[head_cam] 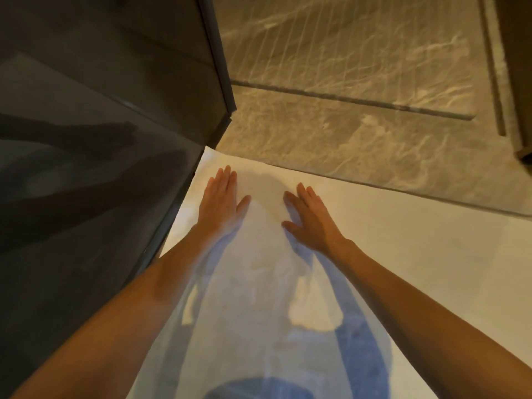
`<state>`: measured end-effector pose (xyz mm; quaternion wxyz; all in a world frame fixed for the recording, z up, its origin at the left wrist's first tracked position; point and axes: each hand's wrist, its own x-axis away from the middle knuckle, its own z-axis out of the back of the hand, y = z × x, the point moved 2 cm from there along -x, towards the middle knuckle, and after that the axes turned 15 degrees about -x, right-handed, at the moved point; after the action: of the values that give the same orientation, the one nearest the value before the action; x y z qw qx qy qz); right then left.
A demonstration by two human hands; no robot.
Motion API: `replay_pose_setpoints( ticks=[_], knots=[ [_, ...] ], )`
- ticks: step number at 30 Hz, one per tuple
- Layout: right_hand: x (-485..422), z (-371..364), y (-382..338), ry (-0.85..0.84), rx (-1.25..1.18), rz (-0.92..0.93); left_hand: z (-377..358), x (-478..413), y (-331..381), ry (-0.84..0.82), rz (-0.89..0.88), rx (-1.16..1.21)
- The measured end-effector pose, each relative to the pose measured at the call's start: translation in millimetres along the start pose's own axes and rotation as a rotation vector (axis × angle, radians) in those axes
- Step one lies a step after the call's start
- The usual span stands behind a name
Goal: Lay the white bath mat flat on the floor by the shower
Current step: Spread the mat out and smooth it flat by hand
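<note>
The white bath mat [403, 254] lies spread on the floor, its far edge running along the marble tiles and its left edge against the dark glass shower panel [86, 168]. My left hand [220, 198] rests palm down on the mat near its far left corner, fingers apart. My right hand [311, 220] presses flat on the mat a little to the right, fingers spread. Neither hand grips anything. Shadows of my arms and body fall across the middle of the mat.
Brown veined marble floor [359, 133] stretches beyond the mat, with a dark linear groove [345, 100] across it. A dark metal frame post [221, 67] ends the glass panel. A dark door or cabinet edge [518, 82] stands at the far right.
</note>
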<state>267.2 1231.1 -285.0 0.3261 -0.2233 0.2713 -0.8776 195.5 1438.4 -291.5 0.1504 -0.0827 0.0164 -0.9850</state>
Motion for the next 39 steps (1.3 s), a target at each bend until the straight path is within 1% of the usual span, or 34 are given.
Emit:
replay_pose_setpoints(
  ticks=[2, 3, 5, 8, 16, 19, 20, 22, 24, 25, 29, 34, 39],
  knots=[
    [8.0, 8.8, 13.3, 0.147, 0.072, -0.030, -13.2, -3.6, 2.1, -0.044, 0.060, 0.043],
    [14.6, 11.4, 21.3, 0.158, 0.112, -0.075, -17.0, -3.0, 2.4, -0.029, 0.073, 0.051],
    [27.3, 9.4, 35.5, 0.107, 0.173, -0.136, -19.0, -1.3, 1.4, -0.010, 0.067, 0.011],
    [34.8, 5.1, 42.5, 0.092, 0.191, -0.142, -16.6, 2.9, 2.1, 0.009, 0.062, -0.058],
    [43.1, -2.2, 43.4, 0.071, 0.217, -0.141, -21.0, 17.5, 1.7, 0.011, 0.080, -0.061],
    [43.1, 0.7, 42.9, 0.061, 0.157, -0.119, -20.8, 23.4, 3.4, 0.016, 0.092, -0.047],
    [44.4, 3.9, 43.3, 0.079, 0.117, -0.107, -19.3, 22.9, 3.5, 0.024, 0.095, -0.041],
    [52.4, 15.1, 45.9, 0.175, 0.070, -0.103, -15.2, 16.5, 1.0, 0.038, 0.111, -0.033],
    [67.7, 28.8, 57.8, 0.236, 0.070, -0.188, -11.7, 5.8, -3.3, 0.050, 0.161, -0.030],
    [77.3, 34.2, 66.7, 0.235, 0.092, -0.244, -11.1, 0.9, -4.2, 0.050, 0.186, -0.026],
    [109.5, 43.7, 100.0, 0.160, 0.177, -0.407, -18.7, -9.9, 6.4, 0.042, 0.211, -0.023],
    [118.2, 46.0, 114.8, 0.149, 0.172, -0.431, -12.9, -10.9, 20.4, -0.021, 0.148, -0.012],
    [122.7, 49.9, 128.0, 0.189, 0.199, -0.408, -10.8, -8.9, 33.6, -0.053, 0.177, -0.006]
  ],
)
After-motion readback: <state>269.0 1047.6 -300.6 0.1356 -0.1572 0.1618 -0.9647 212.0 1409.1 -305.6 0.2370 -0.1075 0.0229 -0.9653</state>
